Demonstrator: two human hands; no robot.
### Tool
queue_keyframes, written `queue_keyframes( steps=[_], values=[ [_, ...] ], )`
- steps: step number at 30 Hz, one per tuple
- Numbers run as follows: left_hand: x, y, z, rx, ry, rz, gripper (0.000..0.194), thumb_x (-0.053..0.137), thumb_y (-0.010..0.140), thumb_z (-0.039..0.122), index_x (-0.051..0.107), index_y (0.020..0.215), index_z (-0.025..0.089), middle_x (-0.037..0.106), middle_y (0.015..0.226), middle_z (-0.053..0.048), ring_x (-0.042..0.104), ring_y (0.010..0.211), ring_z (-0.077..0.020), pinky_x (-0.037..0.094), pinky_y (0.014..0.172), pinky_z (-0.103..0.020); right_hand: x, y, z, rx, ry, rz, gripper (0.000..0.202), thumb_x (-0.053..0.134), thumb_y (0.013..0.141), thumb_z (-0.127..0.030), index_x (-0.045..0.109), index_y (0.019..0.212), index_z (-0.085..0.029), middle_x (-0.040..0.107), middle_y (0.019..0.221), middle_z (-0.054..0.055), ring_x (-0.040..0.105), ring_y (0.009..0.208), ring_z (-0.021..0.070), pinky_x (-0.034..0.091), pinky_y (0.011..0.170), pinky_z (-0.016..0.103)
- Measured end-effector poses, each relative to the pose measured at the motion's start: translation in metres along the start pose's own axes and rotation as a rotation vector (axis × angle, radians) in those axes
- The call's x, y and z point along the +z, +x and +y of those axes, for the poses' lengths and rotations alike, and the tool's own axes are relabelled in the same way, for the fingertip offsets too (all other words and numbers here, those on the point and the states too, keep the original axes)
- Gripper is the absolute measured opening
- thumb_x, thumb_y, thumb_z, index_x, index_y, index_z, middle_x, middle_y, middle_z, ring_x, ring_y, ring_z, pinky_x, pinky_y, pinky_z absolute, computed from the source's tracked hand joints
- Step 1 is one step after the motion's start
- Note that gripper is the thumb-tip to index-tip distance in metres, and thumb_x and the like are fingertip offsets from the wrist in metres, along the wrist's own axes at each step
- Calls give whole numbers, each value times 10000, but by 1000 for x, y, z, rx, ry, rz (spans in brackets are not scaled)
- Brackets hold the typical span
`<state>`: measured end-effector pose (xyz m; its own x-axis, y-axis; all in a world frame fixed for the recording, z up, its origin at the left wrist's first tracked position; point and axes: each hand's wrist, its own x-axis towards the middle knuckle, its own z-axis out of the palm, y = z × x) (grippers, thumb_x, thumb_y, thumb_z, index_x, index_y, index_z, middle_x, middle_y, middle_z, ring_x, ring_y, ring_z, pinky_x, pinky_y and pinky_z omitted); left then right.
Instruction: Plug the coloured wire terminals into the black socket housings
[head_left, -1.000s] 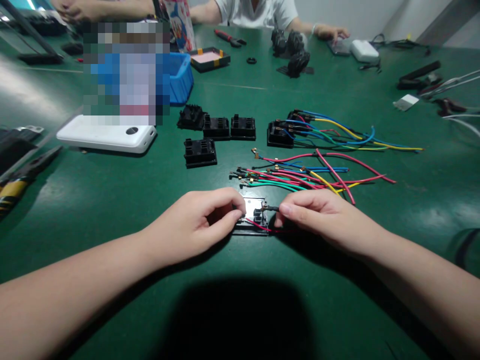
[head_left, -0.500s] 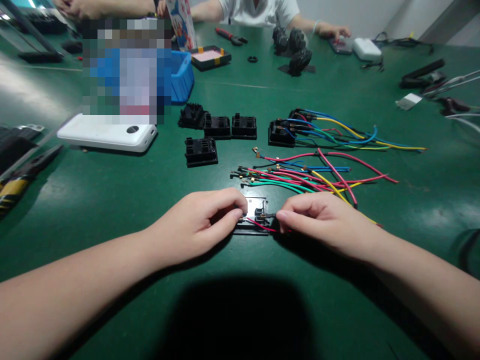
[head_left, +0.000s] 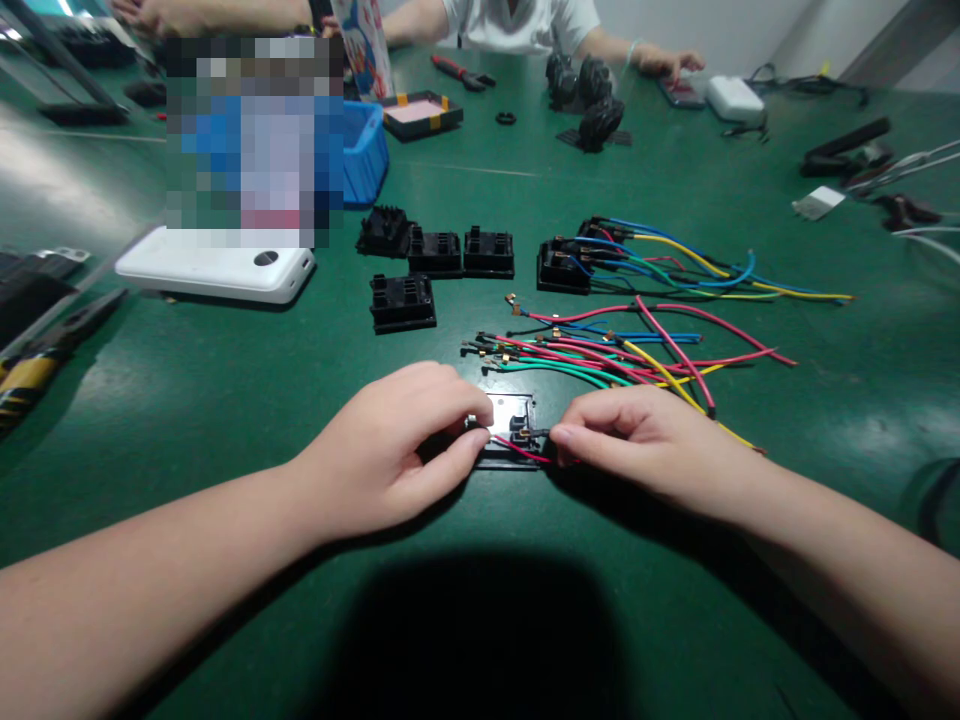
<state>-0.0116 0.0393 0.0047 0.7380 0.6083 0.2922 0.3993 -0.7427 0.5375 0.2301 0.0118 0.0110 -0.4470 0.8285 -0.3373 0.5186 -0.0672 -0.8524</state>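
Note:
On the green table, a small black plastic socket housing [head_left: 510, 460] lies between my two hands. My left hand [head_left: 409, 440] is closed on its left end, thumb and index finger curled round it; the fingertips partly hide that end. A thin red wire [head_left: 517, 450] runs across the housing from near my left thumb towards the right. With thumb and forefinger, my right hand [head_left: 637, 435] pinches a black wire [head_left: 539, 433]. Its brass-coloured terminal sits at the black post on the housing's right side.
Loose coloured wires [head_left: 585, 355] lie just beyond my hands. Several black housings [head_left: 403, 305] stand behind, and wired ones [head_left: 562, 268] to their right. A white power bank [head_left: 217, 270] and yellow-black pliers [head_left: 45, 365] are at left. Across the table sits a person [head_left: 517, 25].
My left hand's knuckles have risen slightly and its fingers have shifted a little on the housing. My right hand has edged slightly left with the black wire.

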Motion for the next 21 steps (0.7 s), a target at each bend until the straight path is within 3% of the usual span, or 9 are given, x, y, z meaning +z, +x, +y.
queue_keyframes(
  steps=[3,8,14,21],
  values=[
    [0,0,0,27,58,74,84,579,852,185,593,929,155,618,943,-55,555,919,-174,443,836,-296,-1,-1,-1,6,6,-7,351,515,881,-435,544,653,-170,441,605,-31,386,576,100,289,521,242],
    [3,0,-1,95,3,32,199,571,829,108,585,1021,158,601,1150,-72,521,1144,-171,409,1023,-298,-1,-1,-2,6,-6,-7,344,512,881,-425,537,647,-174,440,604,-35,390,580,102,296,530,245],
    [4,-1,-2,111,-35,-21,217,524,855,79,578,1053,151,635,1126,-57,575,1077,-123,452,972,-218,0,0,-2,-10,-4,4,336,511,881,-412,540,644,-176,451,600,-35,398,575,101,305,530,242],
    [3,-1,-3,145,-17,-25,215,536,862,89,580,1059,162,648,1120,-61,596,1058,-142,485,938,-246,0,-2,-1,-24,-7,10,354,521,884,-430,542,643,-171,448,594,-34,394,567,96,299,518,232]
  ],
)
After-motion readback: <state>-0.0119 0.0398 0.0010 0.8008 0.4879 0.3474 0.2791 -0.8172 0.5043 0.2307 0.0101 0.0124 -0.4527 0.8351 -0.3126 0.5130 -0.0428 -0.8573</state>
